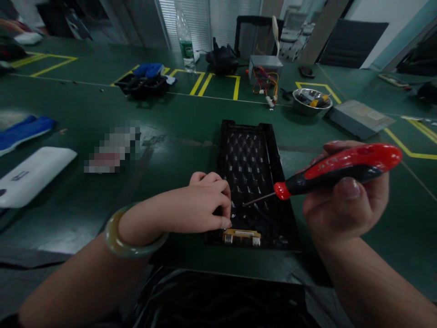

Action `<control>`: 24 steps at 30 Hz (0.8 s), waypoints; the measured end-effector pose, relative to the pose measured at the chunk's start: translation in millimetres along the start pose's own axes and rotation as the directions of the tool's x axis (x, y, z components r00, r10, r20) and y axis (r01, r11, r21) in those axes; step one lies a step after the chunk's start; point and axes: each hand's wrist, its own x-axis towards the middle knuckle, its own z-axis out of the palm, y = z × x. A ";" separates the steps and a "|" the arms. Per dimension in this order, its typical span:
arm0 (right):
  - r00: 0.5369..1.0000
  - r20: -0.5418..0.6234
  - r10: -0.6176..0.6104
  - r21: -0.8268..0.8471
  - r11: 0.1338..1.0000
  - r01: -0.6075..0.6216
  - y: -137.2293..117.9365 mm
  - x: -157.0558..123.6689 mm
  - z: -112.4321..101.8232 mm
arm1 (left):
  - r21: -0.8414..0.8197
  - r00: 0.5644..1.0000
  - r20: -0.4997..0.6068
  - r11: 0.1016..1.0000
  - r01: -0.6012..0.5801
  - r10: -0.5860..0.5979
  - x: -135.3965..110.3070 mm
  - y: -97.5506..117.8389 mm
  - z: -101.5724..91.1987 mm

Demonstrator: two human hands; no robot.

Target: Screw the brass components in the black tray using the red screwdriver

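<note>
And here's the right hand [344,207], closed around the red-and-black plastic-handled screwdriver [344,166], its thin metal shaft slanting over the rectangular black plastic case [279,168]. That case lies close to the near edge of the dark green bench [180,118]. At its left rim, the left hand [208,198] has curled fingers; whether they pinch anything, I can't tell. Danger: at that slant, the tip could skid into those fingers or scrape the amber connector board [244,233] at the case's near end. Weak bracing could let the case slide, too.
</note>
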 end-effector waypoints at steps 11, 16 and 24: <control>0.974 0.206 0.093 -0.112 0.991 -0.071 -8.9 -10.5 0.8 | -0.018 0.999 0.040 1.000 -0.004 0.005 3.7 -6.1 -5.6; 0.895 0.437 0.089 -0.050 0.996 -0.075 -14.0 -7.6 -6.7 | 0.010 0.998 0.053 1.000 0.014 -0.014 5.1 -6.1 -4.8; 0.860 0.509 0.013 0.009 1.000 -0.020 -27.1 -8.8 -6.8 | 0.015 0.997 0.073 1.000 0.017 -0.018 4.7 -6.5 -6.5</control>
